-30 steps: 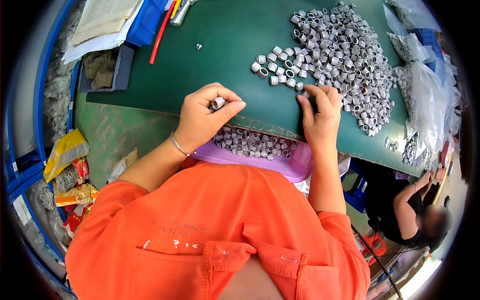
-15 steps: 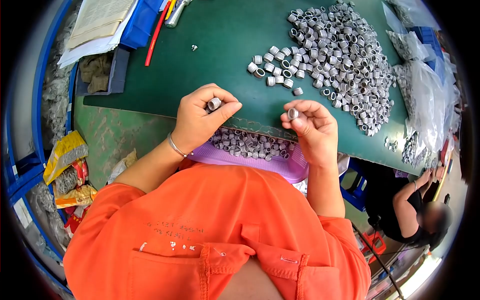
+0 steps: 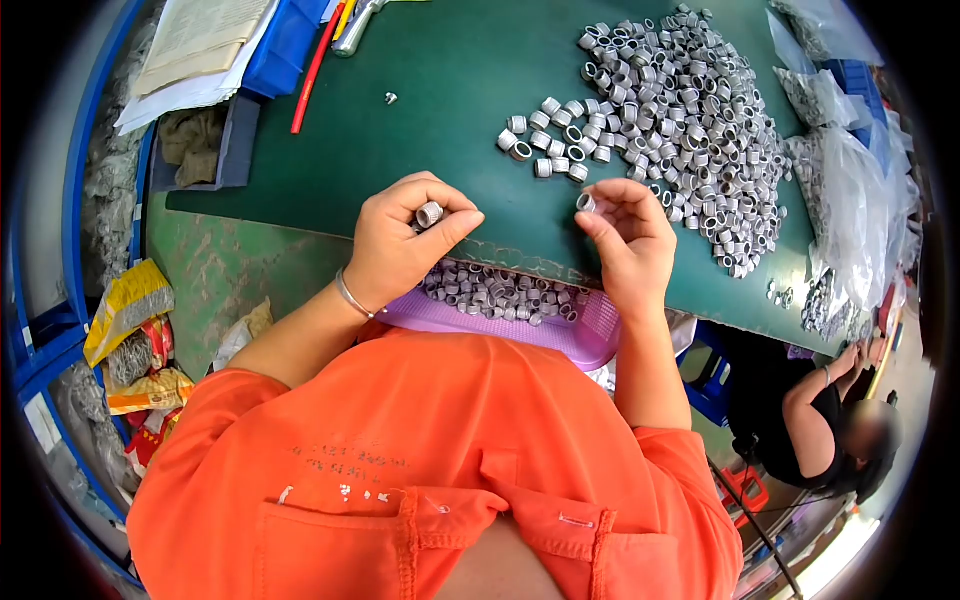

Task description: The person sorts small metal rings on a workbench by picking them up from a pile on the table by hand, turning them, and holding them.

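Note:
My left hand is closed around small grey metal rings, one of which shows between thumb and fingers. At the table's front edge, my right hand pinches a single metal ring between thumb and fingertips. Beyond it, a large pile of similar rings spreads over the green table, with a few loose ones nearer to me. Below the table edge, a purple basket holds many more rings.
Papers, a blue bin, a red pen and a grey box with cloth lie at the left. Plastic bags line the right side. Another person sits at the lower right.
My right hand has moved slightly up and away from me with the ring in its fingertips. My left hand has barely moved.

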`<state>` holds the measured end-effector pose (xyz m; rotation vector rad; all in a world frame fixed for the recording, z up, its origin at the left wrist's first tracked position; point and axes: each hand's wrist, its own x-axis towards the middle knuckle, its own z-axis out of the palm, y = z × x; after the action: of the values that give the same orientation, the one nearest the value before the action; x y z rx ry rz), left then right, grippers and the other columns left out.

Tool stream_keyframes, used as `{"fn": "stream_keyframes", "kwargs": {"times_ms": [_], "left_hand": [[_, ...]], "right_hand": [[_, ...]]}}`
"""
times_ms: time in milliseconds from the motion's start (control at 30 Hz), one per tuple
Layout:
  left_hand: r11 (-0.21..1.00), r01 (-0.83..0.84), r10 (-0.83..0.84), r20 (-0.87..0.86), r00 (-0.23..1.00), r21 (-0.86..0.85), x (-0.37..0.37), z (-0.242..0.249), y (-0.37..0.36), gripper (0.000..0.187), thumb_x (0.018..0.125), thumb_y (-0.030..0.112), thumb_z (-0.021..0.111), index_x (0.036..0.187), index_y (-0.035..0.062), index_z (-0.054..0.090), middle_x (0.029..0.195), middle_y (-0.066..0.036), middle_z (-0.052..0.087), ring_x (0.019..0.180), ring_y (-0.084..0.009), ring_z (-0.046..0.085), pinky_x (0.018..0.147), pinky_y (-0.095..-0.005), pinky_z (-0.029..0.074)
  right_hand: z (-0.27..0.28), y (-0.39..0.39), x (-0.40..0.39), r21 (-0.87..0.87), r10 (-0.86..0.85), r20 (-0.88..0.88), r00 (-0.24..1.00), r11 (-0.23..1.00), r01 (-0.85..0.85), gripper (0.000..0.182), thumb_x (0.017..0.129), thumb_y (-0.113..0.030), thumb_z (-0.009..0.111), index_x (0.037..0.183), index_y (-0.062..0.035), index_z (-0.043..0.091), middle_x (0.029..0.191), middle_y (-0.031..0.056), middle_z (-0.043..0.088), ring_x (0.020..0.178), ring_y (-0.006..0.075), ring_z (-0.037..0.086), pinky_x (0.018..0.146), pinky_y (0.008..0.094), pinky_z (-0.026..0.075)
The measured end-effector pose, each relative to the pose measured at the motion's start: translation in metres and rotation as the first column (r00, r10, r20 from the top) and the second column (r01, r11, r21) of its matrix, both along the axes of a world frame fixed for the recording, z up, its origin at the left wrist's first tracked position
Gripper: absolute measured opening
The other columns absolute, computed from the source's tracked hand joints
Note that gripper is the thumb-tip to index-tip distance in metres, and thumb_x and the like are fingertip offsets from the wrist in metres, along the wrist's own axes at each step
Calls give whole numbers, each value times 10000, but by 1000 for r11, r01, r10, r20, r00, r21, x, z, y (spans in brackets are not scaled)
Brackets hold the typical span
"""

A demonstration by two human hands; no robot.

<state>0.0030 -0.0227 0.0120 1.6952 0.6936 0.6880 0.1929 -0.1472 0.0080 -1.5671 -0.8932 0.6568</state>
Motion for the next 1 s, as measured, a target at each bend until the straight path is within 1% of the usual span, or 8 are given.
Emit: {"fn": "stream_keyframes", "kwargs": {"times_ms": [200,433,600,633,700,800,900,1000], "left_hand": [[1000,5,-5,2,1000,-24,1,1,-1,63,752,19,685,740,14,623,693,-11,562,596,-65,483,546,-207,382],[999,-1,1,6,1000,-36,1,2,-1,62,754,14,683,743,15,621,698,-14,568,612,-70,501,557,-208,392],[1000,1,-1,8,1000,-23,1,1,-1,62,756,18,684,747,15,622,705,-13,572,618,-71,504,559,-208,393],[1000,4,-3,7,1000,-22,1,1,-2,62,756,18,684,747,15,622,705,-13,572,618,-71,504,559,-208,393],[1000,4,-4,4,1000,-5,1,2,-2,65,755,20,685,745,16,621,706,-13,572,617,-71,502,560,-208,394],[999,34,-35,-20,999,-26,-1,2,-1,56,767,-16,662,770,3,609,754,-26,572,666,-78,513,600,-205,406],[999,39,-39,-16,999,-13,-2,2,0,56,767,-17,661,769,2,608,751,-27,570,664,-80,514,598,-206,406],[999,46,-45,-41,998,26,-1,2,0,56,767,-17,661,770,1,608,751,-29,571,663,-81,515,595,-206,405]], "right_hand": [[0,-9,-3,235,188,-674,715,971,-34,359,774,114,585,1082,-22,459,1028,170,601,858,162,592,727,260,502],[6,-16,-2,291,317,-781,538,947,-135,202,825,77,550,1015,7,553,1024,195,609,862,207,615,740,289,517],[18,-4,-4,65,387,-22,922,921,-385,138,787,97,543,880,28,619,913,149,628,841,245,617,759,314,487],[16,2,-2,39,285,315,905,949,-313,159,770,99,551,887,17,621,875,139,625,826,257,608,743,315,479],[6,15,-5,15,-42,474,879,999,40,153,731,38,633,878,3,608,844,127,569,807,286,565,707,335,460],[-6,23,1,-21,-77,685,725,992,125,191,718,13,662,899,5,603,870,136,558,814,295,555,703,346,454],[-7,18,2,-42,-20,645,764,997,61,219,712,35,670,917,20,594,886,125,565,802,240,575,695,306,462],[0,10,-1,50,18,-155,988,999,-11,246,738,137,617,950,23,566,916,49,591,810,93,571,735,218,477]]}}
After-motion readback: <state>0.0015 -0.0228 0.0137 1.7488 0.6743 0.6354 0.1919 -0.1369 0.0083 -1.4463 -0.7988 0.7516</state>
